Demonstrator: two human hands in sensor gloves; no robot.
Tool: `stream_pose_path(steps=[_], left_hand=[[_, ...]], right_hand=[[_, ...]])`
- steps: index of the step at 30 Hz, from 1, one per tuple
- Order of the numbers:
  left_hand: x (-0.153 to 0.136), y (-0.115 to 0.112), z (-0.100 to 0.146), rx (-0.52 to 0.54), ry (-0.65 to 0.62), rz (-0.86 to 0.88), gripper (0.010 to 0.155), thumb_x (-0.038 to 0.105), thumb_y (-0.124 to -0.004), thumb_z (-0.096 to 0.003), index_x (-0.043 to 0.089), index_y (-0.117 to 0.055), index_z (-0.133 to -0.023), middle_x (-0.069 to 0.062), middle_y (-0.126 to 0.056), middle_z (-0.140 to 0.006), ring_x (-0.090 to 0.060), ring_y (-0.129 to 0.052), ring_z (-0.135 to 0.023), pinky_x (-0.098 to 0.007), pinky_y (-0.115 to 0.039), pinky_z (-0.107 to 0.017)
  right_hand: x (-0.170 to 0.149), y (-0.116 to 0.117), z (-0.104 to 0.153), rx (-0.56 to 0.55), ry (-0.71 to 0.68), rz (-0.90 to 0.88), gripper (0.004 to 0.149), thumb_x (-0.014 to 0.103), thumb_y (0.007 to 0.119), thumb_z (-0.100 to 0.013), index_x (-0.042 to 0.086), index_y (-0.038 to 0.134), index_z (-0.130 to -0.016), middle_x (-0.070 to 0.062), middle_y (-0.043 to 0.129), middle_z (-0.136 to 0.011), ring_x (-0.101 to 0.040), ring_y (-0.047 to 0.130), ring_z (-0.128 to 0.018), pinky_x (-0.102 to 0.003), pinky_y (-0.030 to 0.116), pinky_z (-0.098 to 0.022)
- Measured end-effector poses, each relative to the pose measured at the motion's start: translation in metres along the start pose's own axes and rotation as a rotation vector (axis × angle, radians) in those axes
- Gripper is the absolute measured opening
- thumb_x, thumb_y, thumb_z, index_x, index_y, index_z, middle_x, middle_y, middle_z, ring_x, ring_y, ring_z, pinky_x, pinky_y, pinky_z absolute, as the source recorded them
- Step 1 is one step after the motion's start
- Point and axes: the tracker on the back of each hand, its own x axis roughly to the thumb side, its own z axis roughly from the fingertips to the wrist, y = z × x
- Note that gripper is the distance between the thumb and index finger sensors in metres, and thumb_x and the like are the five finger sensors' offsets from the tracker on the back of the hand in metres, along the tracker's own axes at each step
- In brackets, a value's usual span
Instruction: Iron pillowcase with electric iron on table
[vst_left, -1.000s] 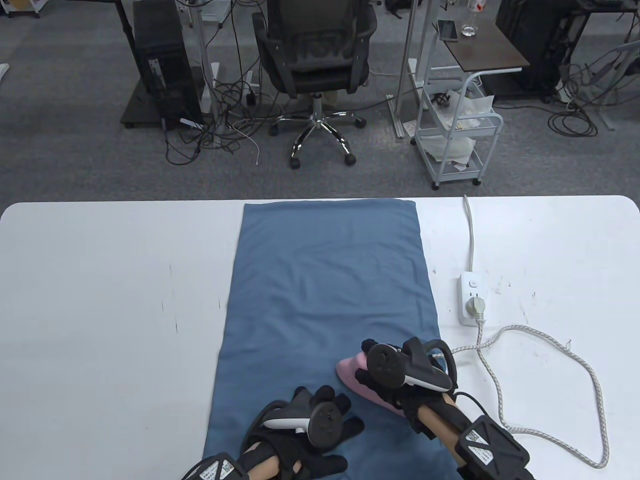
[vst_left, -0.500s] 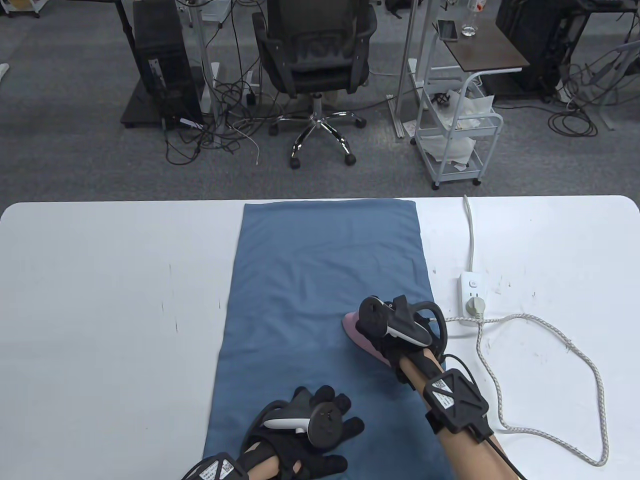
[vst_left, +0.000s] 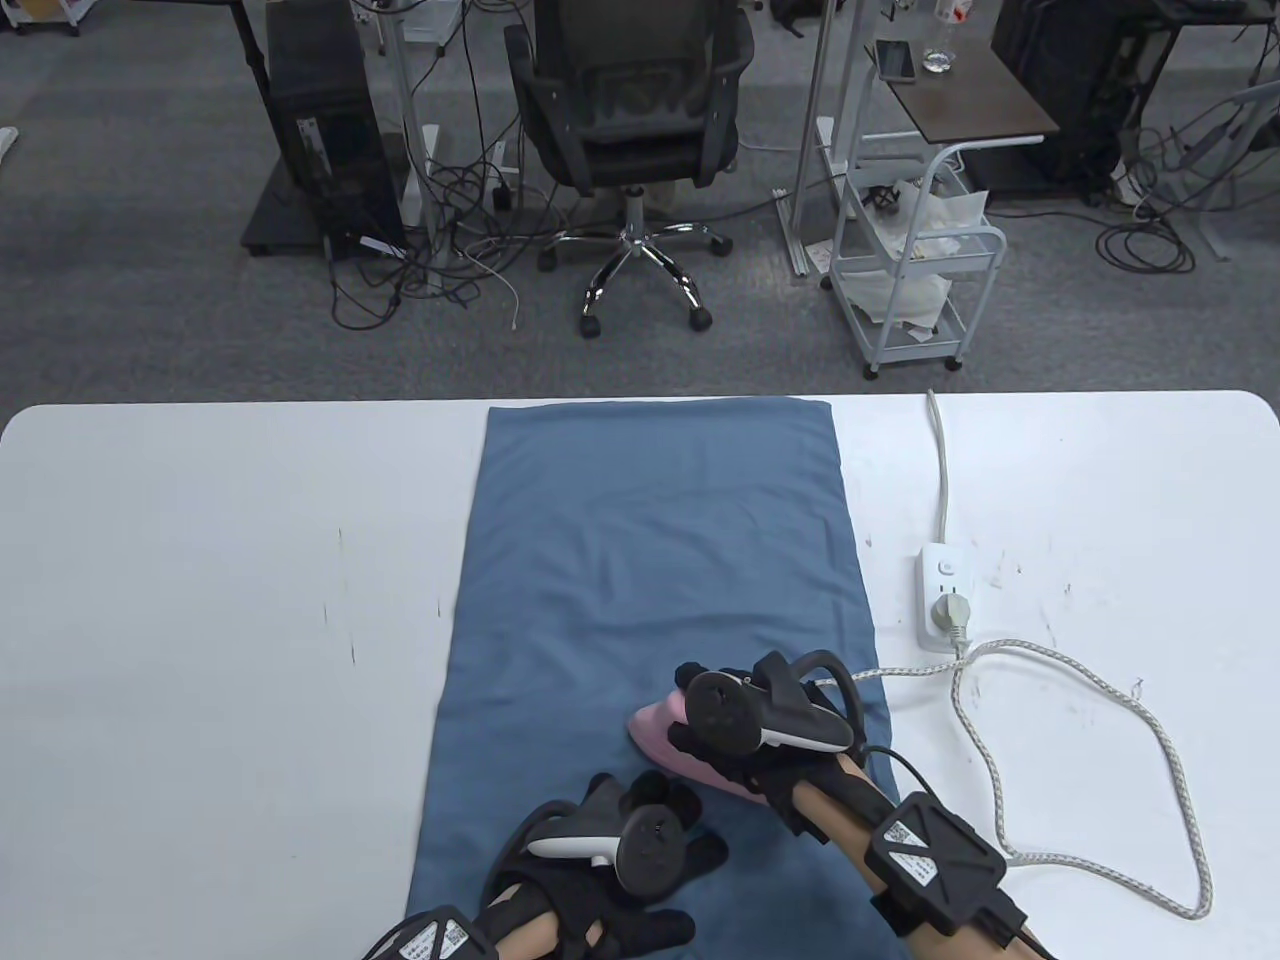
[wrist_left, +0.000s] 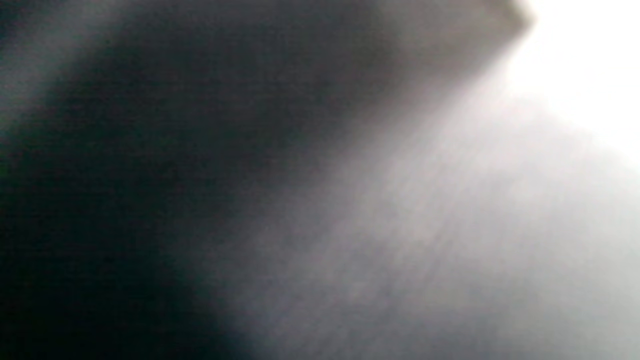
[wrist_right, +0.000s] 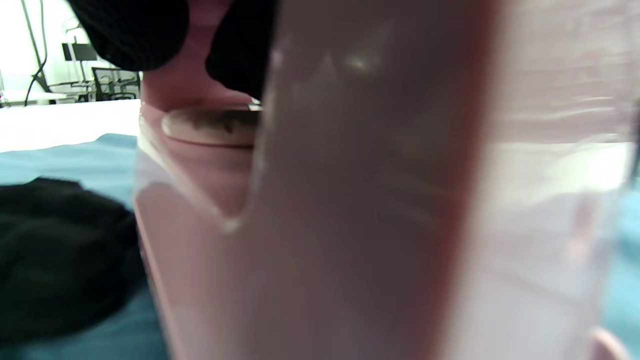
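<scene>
Centrally on the white bench (vst_left: 200, 560), a blue pillowcase (vst_left: 650, 560) lies flat, its long axis running from the far edge toward the near edge. Near its lower right part, a pink iron (vst_left: 668, 742) sits sole-down on the cloth, its pointed nose directed to the left and away from the viewer. The right hand (vst_left: 745, 735), gloved in black with a tracker strapped to its back, is closed around the iron's handle. In the right wrist view the iron (wrist_right: 320, 210) fills most of the frame as a glossy pink body, with dark gloved fingers (wrist_right: 135, 30) curled over its top and the pillowcase (wrist_right: 65, 160) visible as teal cloth beneath. The left hand (vst_left: 625, 855) rests palm-down on the near end of the pillowcase, fingers spread flat, just beside the nose of the iron; it appears as a dark mass (wrist_right: 55, 250) at the left of the right wrist view. A braided cord (vst_left: 1090, 690) runs from the iron in a loop across the bench to a white power strip (vst_left: 941, 595), which lies to the right of the pillowcase. Left wrist view: blurred grey and white only, nothing identifiable.
</scene>
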Motion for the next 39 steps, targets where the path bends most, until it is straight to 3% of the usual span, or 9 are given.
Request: stream_pose_path(steps=[4,10,15,19,23,30,35,39], left_hand=[[0.0,0.0,0.0,0.0,0.0,-0.001,0.076,0.068,-0.045,-0.0486,0.051,0.009,-0.099,0.007,0.032,-0.101,-0.029,0.033,-0.093,-0.065,0.015,-0.062],[0.0,0.0,0.0,-0.002,0.0,0.0,0.075,0.068,-0.045,-0.0484,0.052,0.009,-0.099,0.008,0.032,-0.101,-0.029,0.033,-0.093,-0.065,0.016,-0.062],[0.0,-0.001,0.0,-0.002,0.001,0.0,0.076,0.068,-0.045,-0.0485,0.051,0.009,-0.099,0.008,0.032,-0.101,-0.029,0.034,-0.093,-0.065,0.016,-0.062],[0.0,-0.001,0.0,-0.002,0.001,0.0,0.076,0.068,-0.045,-0.0484,0.051,0.009,-0.099,0.008,0.032,-0.101,-0.029,0.034,-0.093,-0.065,0.016,-0.062],[0.0,-0.001,-0.001,-0.003,0.001,0.0,0.075,0.068,-0.045,-0.0483,0.051,0.009,-0.099,0.008,0.032,-0.101,-0.029,0.034,-0.093,-0.065,0.016,-0.062],[0.0,-0.001,0.0,-0.002,0.001,-0.001,0.076,0.068,-0.045,-0.0483,0.051,0.009,-0.099,0.008,0.032,-0.101,-0.029,0.035,-0.092,-0.065,0.016,-0.062],[0.0,-0.001,-0.001,-0.002,0.001,-0.002,0.076,0.068,-0.045,-0.0483,0.051,0.009,-0.099,0.007,0.032,-0.101,-0.029,0.033,-0.093,-0.065,0.016,-0.062],[0.0,-0.001,0.0,-0.003,0.001,-0.001,0.076,0.068,-0.045,-0.0483,0.051,0.009,-0.099,0.008,0.032,-0.101,-0.029,0.034,-0.093,-0.065,0.016,-0.062]], right_hand=[[-0.007,0.007,-0.011,-0.006,0.041,0.042,0.065,0.053,0.071,-0.046,0.012,0.064,-0.097,0.004,0.092,-0.055,-0.011,0.096,-0.03,-0.039,0.09,-0.038],[-0.041,0.006,-0.063,-0.043,0.208,0.042,0.065,0.052,0.071,-0.047,0.011,0.064,-0.097,0.002,0.092,-0.054,-0.011,0.095,-0.029,-0.04,0.09,-0.038],[-0.059,0.006,-0.089,-0.048,0.298,0.016,0.065,0.052,0.072,-0.047,0.011,0.065,-0.097,0.002,0.092,-0.053,-0.011,0.095,-0.029,-0.04,0.09,-0.038],[-0.061,0.0,-0.091,0.009,0.259,-0.044,0.065,0.051,0.074,-0.046,0.011,0.066,-0.096,0.002,0.094,-0.054,-0.012,0.097,-0.029,-0.041,0.09,-0.038],[-0.033,-0.008,-0.065,-0.058,0.114,-0.038,0.065,0.051,0.074,-0.046,0.011,0.065,-0.097,0.002,0.094,-0.054,-0.012,0.097,-0.03,-0.04,0.09,-0.038],[0.009,-0.005,-0.032,-0.048,-0.053,-0.004,0.065,0.052,0.073,-0.046,0.012,0.066,-0.097,0.002,0.094,-0.055,-0.012,0.097,-0.03,-0.04,0.09,-0.039],[0.017,0.007,-0.044,-0.023,-0.071,0.009,0.064,0.052,0.074,-0.046,0.013,0.066,-0.096,0.003,0.094,-0.054,-0.011,0.096,-0.03,-0.04,0.09,-0.039],[0.009,0.008,-0.073,-0.05,-0.005,0.045,0.065,0.052,0.072,-0.046,0.013,0.066,-0.097,0.004,0.093,-0.053,-0.01,0.096,-0.03,-0.039,0.09,-0.039]])
